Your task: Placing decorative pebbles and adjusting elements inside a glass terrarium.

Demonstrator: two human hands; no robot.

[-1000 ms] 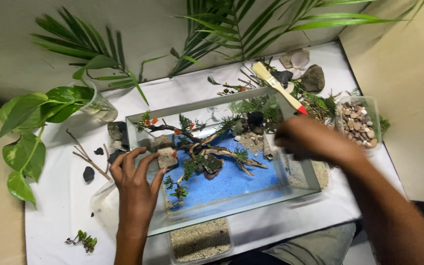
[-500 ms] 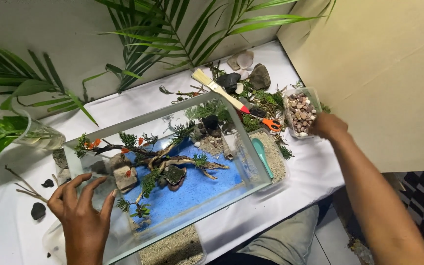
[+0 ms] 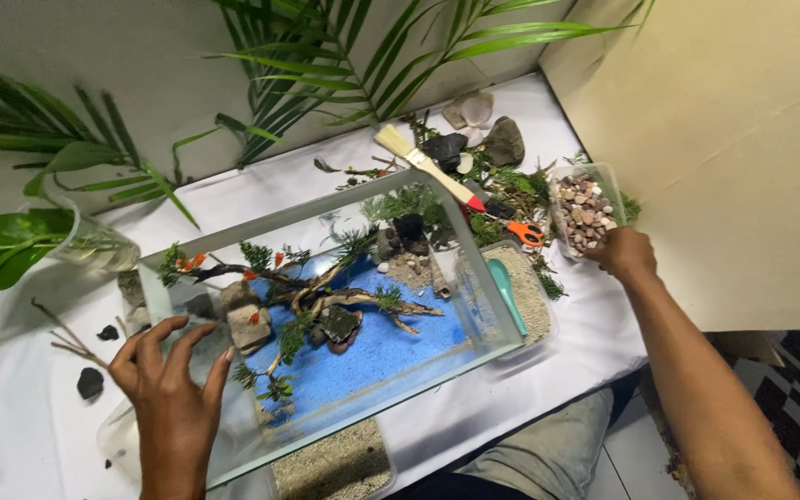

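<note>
The right hand (image 3: 624, 254) sits at the near rim of the clear tub of pebbles (image 3: 583, 207), fingers curled under so I cannot tell the grip. The left hand (image 3: 170, 380) presses spread fingers against the glass tank (image 3: 437, 344). Judging by this, pebbles are being fetched; a pinch must be carried over. They look small, rounded, brown and pale.

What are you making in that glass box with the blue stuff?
A person is working on a little landscape inside a glass tank. Blue sand covers its floor, with twisty driftwood, small rocks and green sprigs set in it. The left hand rests on the tank's near end. The right hand reaches to a clear tub of pebbles beside the tank. A paintbrush lies across the tank's far corner.
</note>
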